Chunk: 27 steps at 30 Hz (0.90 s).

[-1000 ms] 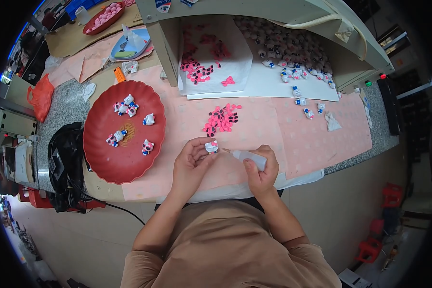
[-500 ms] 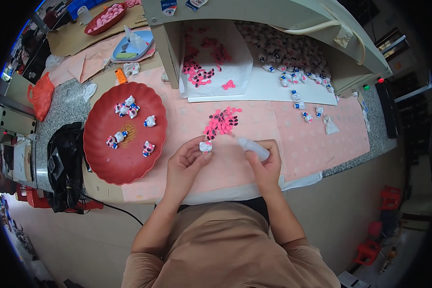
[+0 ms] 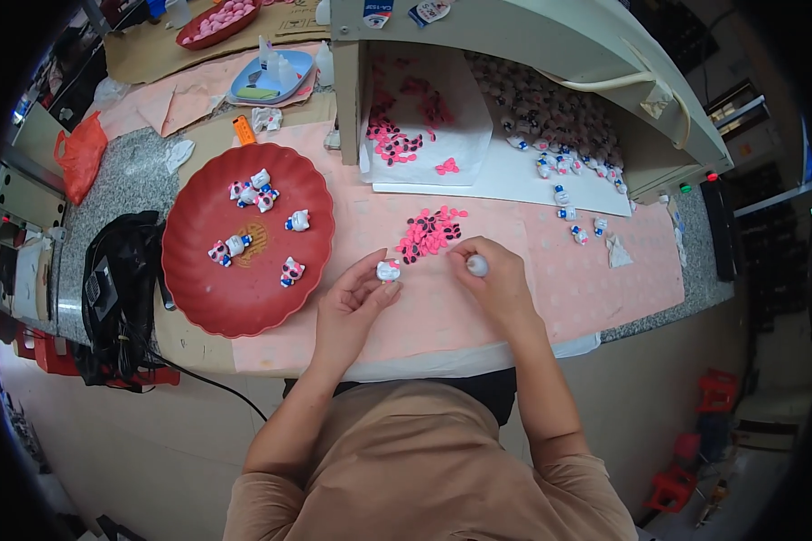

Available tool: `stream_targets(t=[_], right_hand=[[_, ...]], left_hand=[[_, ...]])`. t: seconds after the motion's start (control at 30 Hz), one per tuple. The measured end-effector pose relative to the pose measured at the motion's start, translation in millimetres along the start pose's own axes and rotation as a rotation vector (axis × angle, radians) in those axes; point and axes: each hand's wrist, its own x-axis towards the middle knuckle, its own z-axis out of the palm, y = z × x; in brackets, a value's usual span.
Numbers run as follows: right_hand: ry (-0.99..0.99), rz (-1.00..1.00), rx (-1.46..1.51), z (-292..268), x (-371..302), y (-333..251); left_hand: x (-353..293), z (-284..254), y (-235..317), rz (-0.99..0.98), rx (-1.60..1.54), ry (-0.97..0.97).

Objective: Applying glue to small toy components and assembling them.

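Observation:
My left hand (image 3: 354,302) pinches a small white figurine (image 3: 389,270) between thumb and fingertips, just above the pink table mat (image 3: 442,311). My right hand (image 3: 496,279) is closed around a small white glue bottle (image 3: 477,265), held upright close to the pile of small pink bows (image 3: 429,232). The two hands are a short gap apart. A red scalloped plate (image 3: 244,298) to the left holds several similar figurines (image 3: 290,270).
A black bag (image 3: 117,288) with a cable lies at the left table edge. A white sheet (image 3: 478,176) under a beige shelf (image 3: 514,45) carries more bows and figurines (image 3: 564,194). A blue tray (image 3: 271,79), an orange bag (image 3: 79,153) and a red bowl (image 3: 218,20) stand at the back.
The right hand has turned the bottle from lying sideways to standing upright and moved toward the bow pile. The left hand has kept the figurine and lifted slightly.

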Motion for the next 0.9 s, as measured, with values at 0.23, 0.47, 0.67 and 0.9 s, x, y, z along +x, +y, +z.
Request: stream_targets(t=[0.23, 0.47, 0.67, 0.9], right_hand=[[-0.014, 0.499, 0.914, 7.2, -31.2, -10.8], [-0.113, 0.538, 1.044, 14.2, -36.0, -21.3], [-0.160, 0.510, 0.859, 12.4, -33.6, -20.0], [-0.170, 0.480, 0.759, 11.1, -32.5, -20.3]], left_hand=[[-1.8, 13.9, -10.9, -0.006, 0.072, -0.122], [-1.4, 17.2, -20.4, 0.074, 0.223, -0.127], [-2.7, 15.3, -21.2, 0.077, 0.275, -0.134], [-4.4, 19.9, -8.0, 0.035, 0.383, -0.164]])
